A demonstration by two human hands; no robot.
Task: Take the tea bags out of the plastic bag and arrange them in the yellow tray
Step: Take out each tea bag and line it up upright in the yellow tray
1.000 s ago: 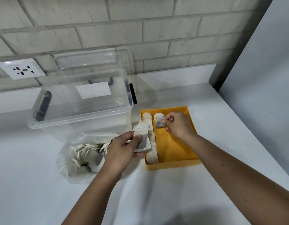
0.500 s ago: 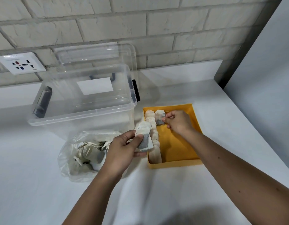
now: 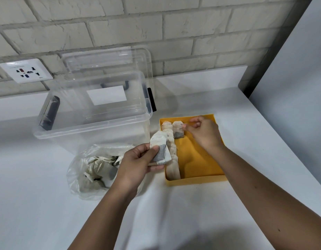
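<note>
The yellow tray [image 3: 201, 159] lies on the white counter, right of centre. A row of several tea bags [image 3: 172, 159] runs along its left wall. My right hand [image 3: 204, 133] is over the tray's far end, its fingertips pinching the edge of one tea bag [image 3: 177, 130] that lies at the top of a second row. My left hand [image 3: 138, 163] holds another tea bag [image 3: 160, 149] just left of the tray. The clear plastic bag [image 3: 91, 170] with several more tea bags lies under and left of that hand.
A clear plastic storage box [image 3: 94, 109] with black handles stands behind the bag, its lid [image 3: 105, 58] leaning on the brick wall. A wall socket [image 3: 26, 70] is at the far left. A grey panel [image 3: 297, 87] borders the counter on the right.
My right hand has carried its tea bag a little further to the tray's far end, beside the first row. My left hand keeps its tea bag in about the same place.
</note>
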